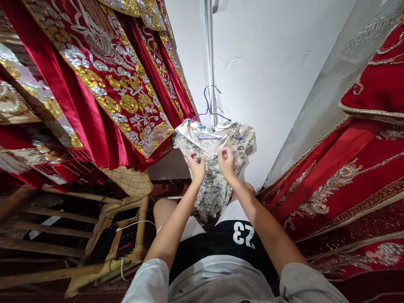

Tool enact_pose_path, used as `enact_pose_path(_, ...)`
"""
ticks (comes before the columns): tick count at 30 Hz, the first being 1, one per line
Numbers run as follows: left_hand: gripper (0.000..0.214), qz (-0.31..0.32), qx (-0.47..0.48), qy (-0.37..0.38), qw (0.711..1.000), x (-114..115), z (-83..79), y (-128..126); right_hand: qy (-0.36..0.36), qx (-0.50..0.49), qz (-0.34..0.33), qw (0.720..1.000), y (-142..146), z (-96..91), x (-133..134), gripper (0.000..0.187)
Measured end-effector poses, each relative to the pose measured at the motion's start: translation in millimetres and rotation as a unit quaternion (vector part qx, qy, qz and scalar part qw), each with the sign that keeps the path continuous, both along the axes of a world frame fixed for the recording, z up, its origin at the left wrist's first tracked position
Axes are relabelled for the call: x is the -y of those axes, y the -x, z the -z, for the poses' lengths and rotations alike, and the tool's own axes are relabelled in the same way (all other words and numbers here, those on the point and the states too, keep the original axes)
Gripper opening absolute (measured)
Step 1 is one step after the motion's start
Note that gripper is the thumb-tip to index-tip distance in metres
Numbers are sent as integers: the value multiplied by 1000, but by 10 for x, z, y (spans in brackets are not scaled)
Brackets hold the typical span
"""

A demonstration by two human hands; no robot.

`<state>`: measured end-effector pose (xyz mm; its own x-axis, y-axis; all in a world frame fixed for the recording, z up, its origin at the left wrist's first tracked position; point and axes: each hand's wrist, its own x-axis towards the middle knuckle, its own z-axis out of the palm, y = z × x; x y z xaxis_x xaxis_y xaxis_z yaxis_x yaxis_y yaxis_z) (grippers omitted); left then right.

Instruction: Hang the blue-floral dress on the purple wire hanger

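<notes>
Fabric of a small floral dress (214, 185) is pinched at chest height by both hands: the left hand (196, 166) and the right hand (226, 161) are closed on its front, just below the collar. The dress is hung on a purple wire hanger (211, 110) hooked near a metal pole (210, 59) against the white wall (271, 75). Red embroidered garments (104, 84) are hung on either side.

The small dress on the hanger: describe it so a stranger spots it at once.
Find the white wall between the red embroidered robes, where a metal pole runs down. From a blue hanger there hangs the small dress, pale and floral, the only garment not red.
</notes>
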<state>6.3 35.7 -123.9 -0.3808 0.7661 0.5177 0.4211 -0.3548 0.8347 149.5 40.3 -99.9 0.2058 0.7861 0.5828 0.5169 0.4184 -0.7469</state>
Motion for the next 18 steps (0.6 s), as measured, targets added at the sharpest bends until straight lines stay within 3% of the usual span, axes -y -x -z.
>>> enact_pose_path(2,40,40,51,10,998,-124,133,-86,159,-27,-84,983,120,350,16,47)
enact_pose_path(4,33,71,79,-2,994,-277,94,-121,256,-36,-108,960,171,505,-33,57)
enact_pose_path(7,17,102,113,26,988,-518,-100,-97,310,-32,-67,948,187,417,-205,65)
enact_pose_path(10,18,129,125,69,981,-638,-202,-69,338,-24,-33,940,210,253,-373,60)
enact_pose_path(14,18,181,172,52,967,-437,-84,-74,309,-100,-30,945,230,309,-336,40)
enact_pose_path(18,14,202,237,27,950,-6,220,-65,304,-175,-61,935,226,540,0,31)
